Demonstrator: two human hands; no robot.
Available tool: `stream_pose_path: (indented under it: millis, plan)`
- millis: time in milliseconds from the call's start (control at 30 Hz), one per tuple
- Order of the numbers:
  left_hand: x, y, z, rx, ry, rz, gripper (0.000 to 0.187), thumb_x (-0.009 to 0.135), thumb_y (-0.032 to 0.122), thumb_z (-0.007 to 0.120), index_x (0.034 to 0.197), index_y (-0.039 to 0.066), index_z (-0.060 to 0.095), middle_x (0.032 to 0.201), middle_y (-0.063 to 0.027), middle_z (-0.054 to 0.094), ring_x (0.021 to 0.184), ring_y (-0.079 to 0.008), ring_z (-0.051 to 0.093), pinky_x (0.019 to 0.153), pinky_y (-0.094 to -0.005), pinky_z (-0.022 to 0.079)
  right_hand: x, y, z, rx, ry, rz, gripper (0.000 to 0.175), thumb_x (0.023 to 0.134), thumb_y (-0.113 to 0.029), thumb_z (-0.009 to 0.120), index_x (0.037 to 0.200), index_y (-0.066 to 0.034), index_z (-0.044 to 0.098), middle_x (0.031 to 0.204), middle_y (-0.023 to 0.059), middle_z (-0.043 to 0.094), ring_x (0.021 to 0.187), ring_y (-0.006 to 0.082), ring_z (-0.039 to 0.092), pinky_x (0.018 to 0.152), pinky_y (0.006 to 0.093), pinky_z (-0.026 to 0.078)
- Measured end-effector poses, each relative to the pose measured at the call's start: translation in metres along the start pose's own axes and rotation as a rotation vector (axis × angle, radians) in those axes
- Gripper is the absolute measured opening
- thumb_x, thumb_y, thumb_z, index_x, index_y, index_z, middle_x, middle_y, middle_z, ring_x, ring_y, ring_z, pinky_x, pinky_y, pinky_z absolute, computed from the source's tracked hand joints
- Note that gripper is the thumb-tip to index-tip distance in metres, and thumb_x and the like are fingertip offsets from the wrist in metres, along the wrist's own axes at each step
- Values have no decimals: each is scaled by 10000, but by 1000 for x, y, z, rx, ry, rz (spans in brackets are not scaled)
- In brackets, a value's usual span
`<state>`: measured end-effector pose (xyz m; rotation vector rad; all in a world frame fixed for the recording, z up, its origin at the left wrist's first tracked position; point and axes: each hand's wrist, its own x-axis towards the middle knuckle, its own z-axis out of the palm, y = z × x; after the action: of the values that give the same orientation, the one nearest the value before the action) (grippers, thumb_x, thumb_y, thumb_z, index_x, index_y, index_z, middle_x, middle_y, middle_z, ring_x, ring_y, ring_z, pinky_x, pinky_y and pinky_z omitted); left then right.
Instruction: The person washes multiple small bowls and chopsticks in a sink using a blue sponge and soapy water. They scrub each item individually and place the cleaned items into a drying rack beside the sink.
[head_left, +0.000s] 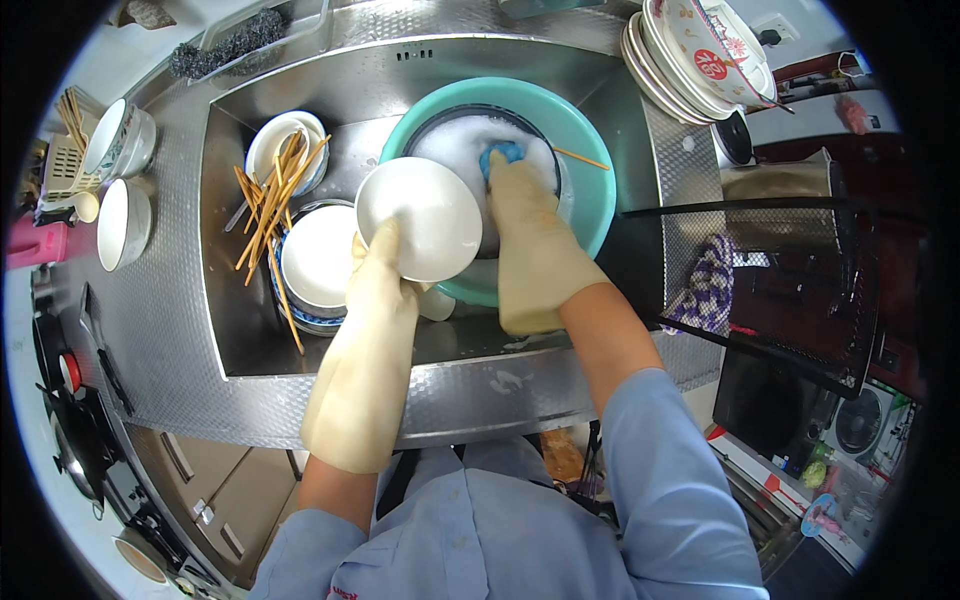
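Note:
My left hand, in a cream rubber glove, grips a white bowl by its near left rim, thumb inside. My right hand, gloved alike, holds a blue scrubbing cloth or sponge in the suds of a dark-rimmed pot. That pot sits inside a green plastic basin in the steel sink. One chopstick leans across the basin at the right. Left of the bowl are stacked bowls and plates, smaller bowls and a loose pile of wooden chopsticks.
Stacked dishes stand on the right back counter, above a black mesh rack with a purple-and-white cloth. On the left counter are white bowls, a chopstick basket and a tray with steel wool.

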<state>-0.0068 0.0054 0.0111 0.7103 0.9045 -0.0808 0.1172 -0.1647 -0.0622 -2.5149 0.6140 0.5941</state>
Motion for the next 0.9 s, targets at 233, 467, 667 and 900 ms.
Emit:
stream_pose_path:
  millis: [233,467,667,900]
  plan:
    - [7,-6,-7,23,-190,14,748,949,-171,503,1595,200,434,1578,-183,535,1395,-442,612,1047,-742,597,1,19,-26,-194,-55,-318,392,1030,-230,723,1421,-232,731,1400,125,751,1272,357,724,1094,438,556]
    - [10,-10,-15,-27,-242,41,764,885,-236,483,1518,191,493,1533,-189,572,1369,-431,640,1056,-733,603,-100,-47,-90,314,-25,-411,421,995,-263,763,1411,-209,742,1362,166,760,1260,342,725,1087,416,557]
    - [56,-30,-32,-608,-375,-145,765,913,-215,539,1580,160,505,1548,-201,585,1306,-404,686,995,-514,673,-125,-86,-25,300,-227,-545,464,952,-145,755,1409,-223,735,1426,149,723,1331,326,685,1128,422,538]
    - [28,-28,-29,-136,-375,103,782,938,-157,632,1634,138,431,1521,-175,609,1294,-294,694,1002,-403,647,-78,-84,-19,92,-132,-263,399,1047,-294,702,1424,-165,699,1438,185,706,1309,371,695,1101,452,562]
